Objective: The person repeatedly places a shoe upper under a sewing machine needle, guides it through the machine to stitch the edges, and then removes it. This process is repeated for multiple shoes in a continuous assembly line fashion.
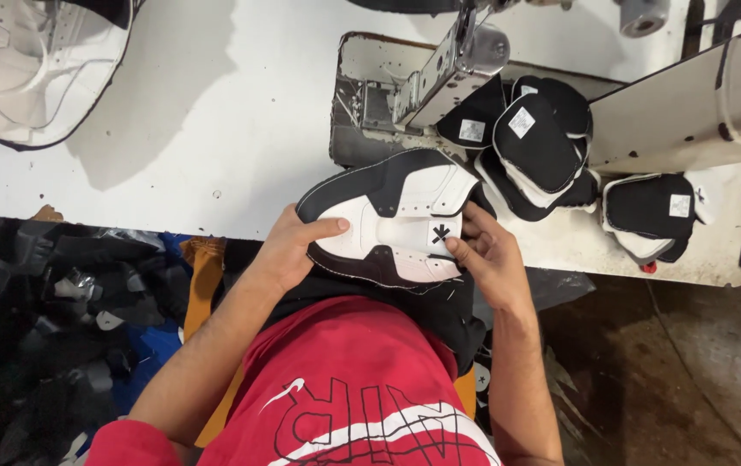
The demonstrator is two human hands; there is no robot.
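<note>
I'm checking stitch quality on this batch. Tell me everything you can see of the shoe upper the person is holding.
The shoe upper is a flat, unlasted piece: smooth white panels edged with black ones, leather-like, with a small black mark near its right side. It lies tilted at the edge of the white table, just before the sewing machine. The left hand grips its left end; the right hand pinches its right edge.

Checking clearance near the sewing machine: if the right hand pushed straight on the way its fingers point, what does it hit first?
The right hand points up-left, fingertips already on the black-and-white shoe upper. Straight on, it meets that upper first; the sewing machine head lies beyond, though depth is unclear.
</note>
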